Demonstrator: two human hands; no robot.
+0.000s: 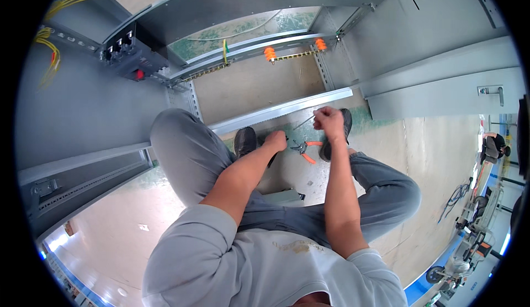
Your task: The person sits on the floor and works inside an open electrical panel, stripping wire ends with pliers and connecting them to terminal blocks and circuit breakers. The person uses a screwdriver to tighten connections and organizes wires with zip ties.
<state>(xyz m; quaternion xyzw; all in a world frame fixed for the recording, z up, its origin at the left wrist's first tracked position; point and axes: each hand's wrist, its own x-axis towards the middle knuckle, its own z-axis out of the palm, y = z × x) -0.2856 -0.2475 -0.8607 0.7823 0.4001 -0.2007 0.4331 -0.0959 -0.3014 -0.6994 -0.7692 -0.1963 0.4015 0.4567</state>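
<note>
My left hand (274, 140) is closed beside my left shoe. Dark bits show at its edges, but what it grips is too small to tell. My right hand (329, 122), in front of my right shoe, pinches a thin, greyish, rod-like piece (304, 122) that sticks out toward the left. Between the two hands, on the floor, lie pliers with orange handles (310, 151), their jaws toward my left hand; neither hand touches them. Just beyond the hands runs the metal front rail (281, 110) of an open grey cabinet.
Inside the cabinet are a dark breaker (135, 58) with a red part, orange insulators (269, 53) and yellow wires (49, 53). A grey door (441, 94) with a handle stands at the right. A small grey box (282, 196) is between my legs. Another person (493, 147) is far right.
</note>
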